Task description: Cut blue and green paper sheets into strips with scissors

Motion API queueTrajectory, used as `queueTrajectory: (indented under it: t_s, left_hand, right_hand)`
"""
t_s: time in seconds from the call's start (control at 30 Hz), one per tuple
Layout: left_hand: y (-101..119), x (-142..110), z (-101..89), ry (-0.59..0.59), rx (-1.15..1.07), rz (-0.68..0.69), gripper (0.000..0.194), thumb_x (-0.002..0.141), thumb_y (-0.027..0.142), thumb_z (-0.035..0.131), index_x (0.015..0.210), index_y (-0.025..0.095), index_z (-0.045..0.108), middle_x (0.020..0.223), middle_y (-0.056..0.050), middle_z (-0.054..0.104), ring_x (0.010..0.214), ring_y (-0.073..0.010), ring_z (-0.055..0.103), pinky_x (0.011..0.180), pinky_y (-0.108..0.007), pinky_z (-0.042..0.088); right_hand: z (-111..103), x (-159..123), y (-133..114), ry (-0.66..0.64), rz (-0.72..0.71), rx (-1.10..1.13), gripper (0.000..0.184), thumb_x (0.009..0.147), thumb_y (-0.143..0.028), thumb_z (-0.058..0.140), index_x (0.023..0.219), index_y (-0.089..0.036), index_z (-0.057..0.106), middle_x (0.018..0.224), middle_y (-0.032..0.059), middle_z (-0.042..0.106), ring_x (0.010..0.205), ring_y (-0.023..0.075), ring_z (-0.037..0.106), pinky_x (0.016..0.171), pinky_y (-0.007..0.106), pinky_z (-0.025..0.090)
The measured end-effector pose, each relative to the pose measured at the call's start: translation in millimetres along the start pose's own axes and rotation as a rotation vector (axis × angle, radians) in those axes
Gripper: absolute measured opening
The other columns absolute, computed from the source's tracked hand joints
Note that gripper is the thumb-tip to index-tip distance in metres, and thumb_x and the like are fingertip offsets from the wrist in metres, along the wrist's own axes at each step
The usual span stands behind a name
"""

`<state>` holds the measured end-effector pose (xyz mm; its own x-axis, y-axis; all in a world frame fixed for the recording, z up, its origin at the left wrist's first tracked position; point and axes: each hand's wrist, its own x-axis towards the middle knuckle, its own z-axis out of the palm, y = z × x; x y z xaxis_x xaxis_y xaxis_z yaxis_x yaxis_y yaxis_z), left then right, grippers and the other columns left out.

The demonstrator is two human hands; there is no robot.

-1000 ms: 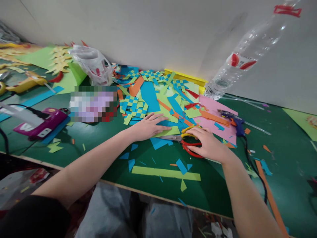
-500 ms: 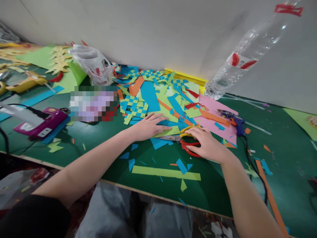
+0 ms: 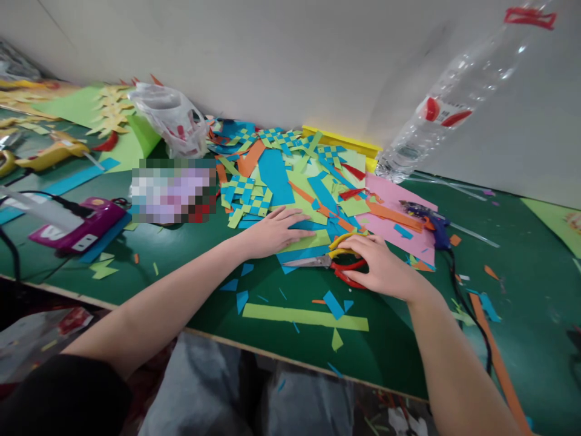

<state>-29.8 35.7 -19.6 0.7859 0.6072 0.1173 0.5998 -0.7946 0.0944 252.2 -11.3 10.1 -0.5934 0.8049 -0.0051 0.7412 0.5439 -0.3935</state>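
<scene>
My left hand point(image 3: 276, 231) lies flat with its fingers stretched out over the paper pile. Under its fingertips is a green paper piece point(image 3: 313, 240), with blue paper below it. My right hand point(image 3: 374, 261) is closed on the handles of scissors point(image 3: 336, 253), one handle yellow and one red. Their metal blades point left, just in front of the green piece, over blue paper point(image 3: 287, 261). A long green paper strip point(image 3: 304, 317) lies nearer the table edge. Beyond my left hand are woven blue-and-green checkered paper pieces point(image 3: 245, 195).
A plastic bottle point(image 3: 436, 115) stands at the back right. A blue glue gun point(image 3: 438, 230) rests on pink paper point(image 3: 399, 188). A purple power strip point(image 3: 82, 225), a yellow glue gun point(image 3: 54, 151) and a plastic bag point(image 3: 170, 118) are on the left. Paper scraps dot the green table point(image 3: 195, 266).
The scissors' blades have shifted slightly toward me, away from the green piece, and more blue paper shows between them. My left hand has stayed in place.
</scene>
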Motion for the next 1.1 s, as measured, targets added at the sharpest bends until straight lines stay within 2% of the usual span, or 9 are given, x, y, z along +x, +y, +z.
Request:
queueTrajectory:
  t_s: [0.17, 0.23, 0.33, 0.4, 0.5, 0.6, 0.77, 0.97, 1.1]
  left_hand:
    - [-5.7, 0.2, 1.0, 0.153, 0.023, -0.117, 0.038, 0.1, 0.027, 0.036, 0.135, 0.027, 0.05, 0.139, -0.004, 0.052, 0.136, -0.022, 0.036, 0.116, -0.046, 0.02]
    - [-9.8, -0.6, -1.0, 0.214, 0.032, -0.18, 0.035, 0.099, 0.026, 0.037, 0.13, 0.023, 0.054, 0.133, -0.006, 0.056, 0.131, -0.0227, 0.042, 0.115, -0.047, 0.022]
    - [-13.7, -2.9, -6.3, 0.265, 0.05, -0.246, 0.031, 0.098, 0.03, 0.041, 0.119, 0.018, 0.061, 0.119, -0.009, 0.062, 0.118, -0.025, 0.05, 0.106, -0.044, 0.033]
    - [-13.0, -4.8, -10.4, 0.257, 0.042, -0.245, 0.029, 0.096, 0.034, 0.045, 0.108, 0.017, 0.065, 0.11, -0.009, 0.064, 0.109, -0.0252, 0.053, 0.099, -0.042, 0.037]
    - [-7.9, -8.0, -15.0, 0.186, -0.004, -0.177, 0.03, 0.092, 0.045, 0.051, 0.099, 0.02, 0.068, 0.101, -0.005, 0.066, 0.101, -0.0223, 0.056, 0.099, -0.041, 0.035]
    - [-2.9, -10.8, -16.1, 0.133, -0.026, -0.13, 0.039, 0.085, 0.055, 0.058, 0.102, 0.022, 0.068, 0.105, -0.005, 0.066, 0.104, -0.0227, 0.056, 0.099, -0.04, 0.033]
    - [-1.1, -12.1, -14.9, 0.083, -0.037, -0.094, 0.044, 0.081, 0.057, 0.061, 0.107, 0.022, 0.067, 0.108, -0.005, 0.066, 0.106, -0.0234, 0.057, 0.097, -0.039, 0.033]
    - [-3.2, -13.0, -14.0, 0.084, -0.016, -0.07, 0.031, 0.087, 0.044, 0.058, 0.105, 0.021, 0.068, 0.107, -0.005, 0.068, 0.102, -0.0239, 0.061, 0.097, -0.041, 0.033]
    - [-3.9, -13.8, -15.3, 0.119, 0.003, -0.017, 0.027, 0.094, 0.036, 0.047, 0.098, 0.022, 0.069, 0.102, -0.003, 0.072, 0.093, -0.0191, 0.064, 0.1, -0.041, 0.031]
  right_hand:
    - [-12.2, -4.9, 12.1, 0.063, 0.036, -0.003, 0.035, 0.078, -0.033, 0.065, 0.112, -0.026, 0.061, 0.123, 0.0058, 0.063, 0.112, 0.0272, 0.057, 0.096, 0.046, 0.043]
    - [-16.1, -7.0, 19.0, 0.117, 0.058, -0.033, 0.034, 0.078, -0.032, 0.065, 0.11, -0.026, 0.059, 0.123, 0.0051, 0.062, 0.111, 0.0266, 0.059, 0.1, 0.047, 0.038]
    - [-18.2, -9.1, 27.5, 0.232, 0.127, -0.11, 0.037, 0.076, -0.033, 0.067, 0.111, -0.024, 0.058, 0.122, 0.0068, 0.064, 0.11, 0.0281, 0.059, 0.098, 0.047, 0.039]
    - [-17.3, -9.3, 30.2, 0.316, 0.195, -0.163, 0.037, 0.076, -0.035, 0.066, 0.11, -0.022, 0.058, 0.118, 0.0082, 0.066, 0.107, 0.0289, 0.061, 0.094, 0.046, 0.04]
    - [-14.3, -8.1, 30.0, 0.436, 0.295, -0.233, 0.034, 0.078, -0.036, 0.064, 0.109, -0.023, 0.059, 0.114, 0.0083, 0.067, 0.107, 0.0294, 0.062, 0.091, 0.046, 0.04]
    - [-11.1, -7.0, 29.9, 0.514, 0.411, -0.318, 0.034, 0.079, -0.04, 0.061, 0.108, -0.022, 0.06, 0.111, 0.0098, 0.069, 0.106, 0.0312, 0.061, 0.09, 0.047, 0.04]
    - [-7.3, -7.5, 36.7, 0.465, 0.55, -0.365, 0.042, 0.078, -0.045, 0.06, 0.109, -0.017, 0.06, 0.107, 0.0144, 0.068, 0.102, 0.0323, 0.062, 0.086, 0.045, 0.043]
    - [-5.8, -8.6, 40.4, 0.353, 0.549, -0.308, 0.042, 0.08, -0.044, 0.056, 0.11, -0.015, 0.062, 0.108, 0.015, 0.068, 0.1, 0.0325, 0.064, 0.08, 0.043, 0.048]
    - [-6.4, -8.6, 38.8, 0.346, 0.533, -0.293, 0.044, 0.079, -0.046, 0.057, 0.112, -0.017, 0.062, 0.112, 0.0144, 0.068, 0.1, 0.0328, 0.065, 0.08, 0.043, 0.05]
